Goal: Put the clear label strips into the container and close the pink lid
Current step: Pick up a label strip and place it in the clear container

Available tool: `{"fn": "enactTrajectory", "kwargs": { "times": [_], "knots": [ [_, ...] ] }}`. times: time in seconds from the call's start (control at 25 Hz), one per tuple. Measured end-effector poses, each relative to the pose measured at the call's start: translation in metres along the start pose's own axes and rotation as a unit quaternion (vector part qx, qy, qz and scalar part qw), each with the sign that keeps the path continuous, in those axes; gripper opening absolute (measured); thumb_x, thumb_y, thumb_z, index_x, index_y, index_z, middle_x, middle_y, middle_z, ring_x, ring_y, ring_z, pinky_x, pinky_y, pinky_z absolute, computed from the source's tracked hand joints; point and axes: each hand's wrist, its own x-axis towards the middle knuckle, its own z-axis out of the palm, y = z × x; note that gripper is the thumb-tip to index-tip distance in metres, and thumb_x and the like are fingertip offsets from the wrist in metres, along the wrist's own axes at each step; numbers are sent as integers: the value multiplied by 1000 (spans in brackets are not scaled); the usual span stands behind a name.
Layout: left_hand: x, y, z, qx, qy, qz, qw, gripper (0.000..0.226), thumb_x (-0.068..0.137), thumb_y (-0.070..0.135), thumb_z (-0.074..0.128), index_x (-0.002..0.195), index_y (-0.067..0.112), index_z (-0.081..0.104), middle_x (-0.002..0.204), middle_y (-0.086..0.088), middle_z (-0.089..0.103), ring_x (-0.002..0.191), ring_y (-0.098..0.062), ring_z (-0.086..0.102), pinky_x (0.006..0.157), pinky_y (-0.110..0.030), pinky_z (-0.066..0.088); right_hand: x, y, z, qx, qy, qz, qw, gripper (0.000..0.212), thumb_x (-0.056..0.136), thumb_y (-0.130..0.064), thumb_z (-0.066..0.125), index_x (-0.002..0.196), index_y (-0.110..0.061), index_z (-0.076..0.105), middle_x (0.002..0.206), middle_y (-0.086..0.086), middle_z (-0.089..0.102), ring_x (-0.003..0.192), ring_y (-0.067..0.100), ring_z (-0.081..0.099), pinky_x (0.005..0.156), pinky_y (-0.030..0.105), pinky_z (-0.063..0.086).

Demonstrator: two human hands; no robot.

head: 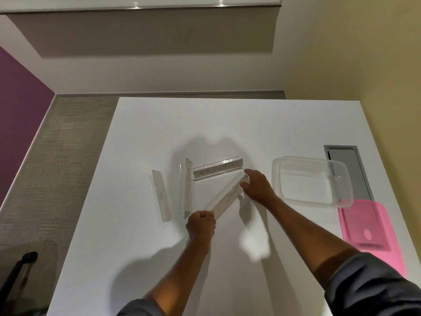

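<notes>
Several clear label strips lie near the middle of the white table (pixel 141 247). One strip with handwriting (pixel 225 198) is held slantwise at both ends: my left hand (pixel 201 224) grips its near end, and my right hand (pixel 258 185) pinches its far end. Another strip (pixel 217 171) lies just behind it. Two more strips (pixel 187 188) (pixel 160 195) lie to the left. The clear container (pixel 279 179) stands open and looks empty to the right of my right hand. The pink lid (pixel 391 236) lies flat at the table's right edge, in front of the container.
A grey metal cable hatch (pixel 355 169) is set into the table behind the container. Carpeted floor lies to the left, with a black chair part (pixel 20 267) at the lower left. A wall runs beyond the table's far edge.
</notes>
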Motion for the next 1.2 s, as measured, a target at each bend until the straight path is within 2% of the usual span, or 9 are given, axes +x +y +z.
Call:
{"fn": "enactTrajectory", "kwargs": {
  "times": [0.08,0.2,0.36,0.52,0.68,0.88,0.96,1.04,1.2],
  "knots": [
    [-5,2,-1,4,2,20,1000,14,101,21,75,98,8,80,84,-8,80,77,-30,81,65,-33,69,-2,1,-3,4,8,7,1000,38,96,-9,66,132,3,65,131,27,65,126,41,61,103,38,47],
    [-13,6,-6,8,5,69,998,11,97,21,79,99,11,82,81,-2,79,71,-22,78,59,-21,64,-3,0,-13,16,17,13,1000,39,96,-12,67,132,3,66,131,25,66,123,39,63,101,38,49],
    [-16,22,-17,-6,24,124,992,14,94,22,83,99,10,83,92,-6,82,85,-28,78,84,-37,67,-4,-3,-33,26,14,15,999,49,97,-22,70,142,-5,63,135,17,68,125,33,63,103,35,49],
    [-18,45,-27,-43,32,172,984,3,93,19,84,93,18,81,88,-3,82,82,-26,79,84,-37,67,-13,-1,-55,35,38,-8,999,48,95,-25,75,139,-7,66,122,12,72,117,29,65,94,31,44],
    [-18,63,-26,-57,22,202,977,13,91,18,86,86,27,77,82,5,81,80,-23,79,81,-35,66,-28,6,-78,54,53,-21,997,47,94,-23,78,137,-7,68,107,2,69,102,21,64,89,29,46],
    [-18,80,-16,-81,-24,188,979,17,91,9,84,86,24,78,77,15,81,80,-22,80,76,-32,68,-50,25,-112,86,62,-17,994,38,92,-19,82,128,-11,73,104,7,74,103,26,69,94,36,55],
    [-20,85,-10,-92,-51,175,979,16,91,5,83,87,20,78,76,7,80,77,-22,77,78,-34,69,-58,35,-125,90,64,-16,994,37,91,-18,83,126,-13,73,101,4,74,102,27,71,95,37,56],
    [-23,90,0,-95,-77,172,977,15,91,3,82,88,16,77,76,3,79,75,-21,74,81,-39,68,-66,46,-138,78,68,-10,995,40,89,-20,84,128,-15,73,104,2,72,104,26,71,94,36,56],
    [-33,106,24,-76,-120,191,971,18,91,-2,79,87,15,76,71,3,79,73,-21,69,81,-41,66,-78,66,-162,-58,80,-37,994,64,82,-33,91,139,-23,64,132,-2,59,119,19,61,98,34,52]
  ]
}}
